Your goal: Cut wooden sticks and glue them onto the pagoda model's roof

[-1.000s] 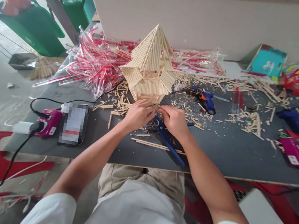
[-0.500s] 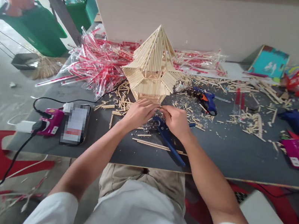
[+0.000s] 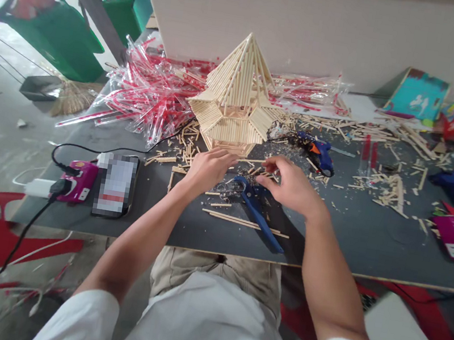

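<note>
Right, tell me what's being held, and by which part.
A stick, apparently by its left end, in the left hand; whether the right hand holds it is unclear.

White tee (image 3: 211, 323) with khaki trousers (image 3: 217, 269), pretty basic fit.
So the tee looks plain and kinda loose, soft creases running across the front, and the short sleeves (image 3: 80, 319) are the same white and stop around the elbows. The trousers are more of a beige khaki, pretty wrinkled up top. Forearms (image 3: 327, 272) are bare, and so are the left hand (image 3: 211, 168) and right hand (image 3: 288, 186).
</note>
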Available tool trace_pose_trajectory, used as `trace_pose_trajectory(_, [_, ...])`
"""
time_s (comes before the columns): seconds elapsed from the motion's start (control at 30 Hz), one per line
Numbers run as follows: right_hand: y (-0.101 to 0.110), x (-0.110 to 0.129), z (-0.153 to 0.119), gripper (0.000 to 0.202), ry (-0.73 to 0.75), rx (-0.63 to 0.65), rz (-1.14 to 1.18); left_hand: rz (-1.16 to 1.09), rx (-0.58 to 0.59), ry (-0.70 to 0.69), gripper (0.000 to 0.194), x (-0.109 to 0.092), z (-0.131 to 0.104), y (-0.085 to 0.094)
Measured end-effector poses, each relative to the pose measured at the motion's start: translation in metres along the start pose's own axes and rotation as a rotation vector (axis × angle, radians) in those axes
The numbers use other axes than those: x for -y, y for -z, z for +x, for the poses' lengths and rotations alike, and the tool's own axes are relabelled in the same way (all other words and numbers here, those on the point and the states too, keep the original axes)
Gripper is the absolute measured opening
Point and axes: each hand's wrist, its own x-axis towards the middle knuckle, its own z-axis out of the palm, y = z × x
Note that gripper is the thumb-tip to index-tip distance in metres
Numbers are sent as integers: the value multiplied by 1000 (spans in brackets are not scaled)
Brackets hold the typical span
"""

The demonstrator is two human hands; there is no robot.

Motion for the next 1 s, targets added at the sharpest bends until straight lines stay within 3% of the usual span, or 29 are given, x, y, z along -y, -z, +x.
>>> trace_pose_trajectory(0.17, [18, 3, -15, 60, -46, 251, -161, 29, -10, 49, 28, -2, -1, 1])
trace_pose_trajectory(0.3, [11, 20, -27, 86, 52, 414, -247, 20, -20, 99, 30, -6, -1, 3])
trace_pose_trajectory(0.47, [-3, 38, -37, 82, 7, 375, -433, 20, -27, 133, 31, -13, -1, 5])
trace_pose_trajectory(0.67, [3, 30, -38, 64, -66, 357, -503, 26, -27, 140, 31, -16, -2, 3])
trace_pose_trajectory(0.77, [7, 24, -35, 53, -40, 346, -499, 20, -30, 156, 31, -17, -2, 1])
trace_pose_trajectory(0.87, [14, 19, -32, 55, -18, 318, -467, 0, -42, 170, 31, -19, -1, 1])
trace_pose_trajectory(1.0, [29, 6, -32, 52, 40, 287, -305, -43, -71, 184, 30, -21, -1, 3])
